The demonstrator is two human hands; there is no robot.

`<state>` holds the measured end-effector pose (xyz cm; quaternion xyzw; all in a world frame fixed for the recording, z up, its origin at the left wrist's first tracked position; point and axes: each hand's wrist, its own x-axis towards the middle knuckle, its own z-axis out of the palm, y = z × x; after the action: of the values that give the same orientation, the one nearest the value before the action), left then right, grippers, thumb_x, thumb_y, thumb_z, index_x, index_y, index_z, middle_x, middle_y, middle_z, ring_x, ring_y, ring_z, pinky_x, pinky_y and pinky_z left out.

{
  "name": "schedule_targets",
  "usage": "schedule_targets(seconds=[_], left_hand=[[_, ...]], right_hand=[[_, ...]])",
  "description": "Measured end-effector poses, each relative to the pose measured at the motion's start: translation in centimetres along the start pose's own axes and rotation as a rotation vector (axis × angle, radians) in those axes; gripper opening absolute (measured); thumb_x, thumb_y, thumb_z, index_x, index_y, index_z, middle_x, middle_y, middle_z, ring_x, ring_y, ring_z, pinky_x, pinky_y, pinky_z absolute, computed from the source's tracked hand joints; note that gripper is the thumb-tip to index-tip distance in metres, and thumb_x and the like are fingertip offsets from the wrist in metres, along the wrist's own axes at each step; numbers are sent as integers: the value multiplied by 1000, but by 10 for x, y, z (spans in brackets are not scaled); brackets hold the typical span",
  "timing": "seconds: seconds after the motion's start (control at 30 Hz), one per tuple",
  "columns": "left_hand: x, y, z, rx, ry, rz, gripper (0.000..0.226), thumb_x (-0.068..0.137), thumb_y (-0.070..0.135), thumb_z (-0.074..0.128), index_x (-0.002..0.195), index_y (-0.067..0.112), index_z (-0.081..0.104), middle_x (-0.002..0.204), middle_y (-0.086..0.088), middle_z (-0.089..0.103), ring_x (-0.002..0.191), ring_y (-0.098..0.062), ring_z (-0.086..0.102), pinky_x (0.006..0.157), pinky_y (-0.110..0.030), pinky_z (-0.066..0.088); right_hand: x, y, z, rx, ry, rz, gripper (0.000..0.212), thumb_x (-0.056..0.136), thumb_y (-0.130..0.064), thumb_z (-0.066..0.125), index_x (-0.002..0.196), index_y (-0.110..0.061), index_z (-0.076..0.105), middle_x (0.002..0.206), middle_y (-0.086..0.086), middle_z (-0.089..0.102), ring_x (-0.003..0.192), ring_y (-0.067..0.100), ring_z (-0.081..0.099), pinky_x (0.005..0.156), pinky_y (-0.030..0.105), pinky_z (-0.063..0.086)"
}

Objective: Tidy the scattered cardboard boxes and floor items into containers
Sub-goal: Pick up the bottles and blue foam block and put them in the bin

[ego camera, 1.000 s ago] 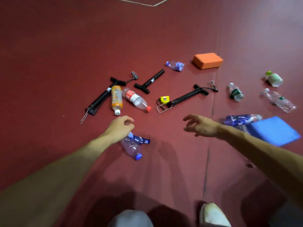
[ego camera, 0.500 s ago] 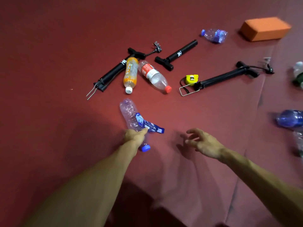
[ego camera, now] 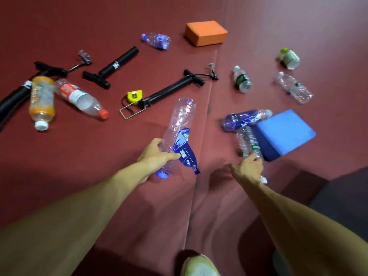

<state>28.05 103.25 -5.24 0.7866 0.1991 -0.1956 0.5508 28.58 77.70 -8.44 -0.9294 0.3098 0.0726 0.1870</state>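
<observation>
1. A blue foam block point(ego camera: 284, 134) lies on the dark red floor point(ego camera: 89, 166).
2. Left of the block, the left hand point(ego camera: 155, 154) has its grip clamped on a crumpled clear blue-labelled plastic bottle point(ego camera: 180, 120) near the cap.
3. Against the block's left edge, the right hand point(ego camera: 248, 168) has its grip clamped round a ribbed clear green-labelled bottle point(ego camera: 246, 140).

The floor point(ego camera: 79, 176) is maroon. Orange block point(ego camera: 206, 32), blue block point(ego camera: 284, 134), yellow tape measure point(ego camera: 135, 96), black pump point(ego camera: 117, 65). The orange bottle point(ego camera: 41, 100) has a white cap; the clear bottle point(ego camera: 181, 118) carries a blue label point(ego camera: 185, 152).
</observation>
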Motion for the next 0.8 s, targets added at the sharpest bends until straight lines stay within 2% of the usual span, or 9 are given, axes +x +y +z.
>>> schedule_targets(seconds=[0.1, 0.17, 0.27, 0.33, 0.43, 0.5, 0.63, 0.7, 0.8], left_hand=[[14, 17, 27, 11, -52, 24, 81, 48, 41, 81, 122, 25, 52, 106, 5, 68, 95, -16, 67, 90, -40, 54], [23, 23, 39, -2, -88, 17, 80, 46, 42, 79, 121, 27, 53, 105, 7, 68, 93, -15, 68, 90, -40, 54], [29, 26, 52, -41, -120, -20, 70, 54, 33, 83, 117, 26, 55, 103, 7, 67, 90, -13, 68, 86, -35, 55], [23, 28, 54, -86, -117, -56, 59, 67, 21, 83, 118, 21, 54, 99, 6, 67, 84, -14, 67, 75, -31, 55], [-1, 42, 51, -120, -113, -127, 56, 72, 15, 80, 121, 17, 52, 97, 1, 65, 78, -20, 67, 74, -38, 58], [-22, 57, 42, -93, -100, -145, 57, 71, 16, 81, 121, 17, 52, 95, 2, 66, 76, -20, 67, 75, -40, 59], [-76, 102, 26, -29, -108, -111, 59, 72, 15, 80, 123, 18, 51, 100, 2, 67, 73, -9, 64, 59, -21, 52], [-104, 132, 24, -8, -119, -109, 61, 72, 16, 81, 123, 19, 47, 103, 0, 65, 73, -7, 62, 58, -18, 48], [-150, 178, 37, 9, -164, -105, 60, 67, 24, 84, 116, 17, 49, 107, -5, 66, 78, -14, 63, 68, -26, 52]], right_hand=[[26, 19, -2, -4, 164, 157, 73, 73, -30, 76, 128, -5, 35, 130, 20, 40, 120, 38, 40, 94, 48, 41], [46, 25, -1, 42, 191, 233, 78, 71, -32, 79, 129, -6, 35, 130, 19, 42, 120, 37, 42, 94, 48, 41], [69, 32, 4, 185, -36, 330, 83, 70, -36, 80, 131, -4, 34, 133, 19, 46, 122, 38, 48, 99, 49, 43], [66, 34, 1, 206, -182, 363, 91, 62, -43, 85, 129, -2, 39, 129, 18, 51, 117, 38, 55, 94, 48, 50], [39, 29, -14, 260, -272, 343, 84, 67, -40, 82, 127, 2, 42, 127, 18, 53, 114, 35, 57, 85, 31, 47], [16, 18, -32, 346, -309, 341, 76, 74, -37, 78, 127, 4, 42, 126, 20, 54, 115, 35, 55, 85, 33, 46], [-38, 0, -100, 581, -354, 309, 71, 62, -48, 79, 116, -7, 56, 93, 3, 64, 88, 25, 65, 80, 39, 56], [-66, 2, -146, 635, -342, 248, 73, 64, -49, 76, 123, -16, 48, 102, -1, 64, 96, 22, 64, 87, 42, 54], [-102, 21, -220, 823, -240, 195, 75, 67, -43, 79, 128, -22, 42, 111, -4, 66, 100, 15, 65, 94, 39, 52]])
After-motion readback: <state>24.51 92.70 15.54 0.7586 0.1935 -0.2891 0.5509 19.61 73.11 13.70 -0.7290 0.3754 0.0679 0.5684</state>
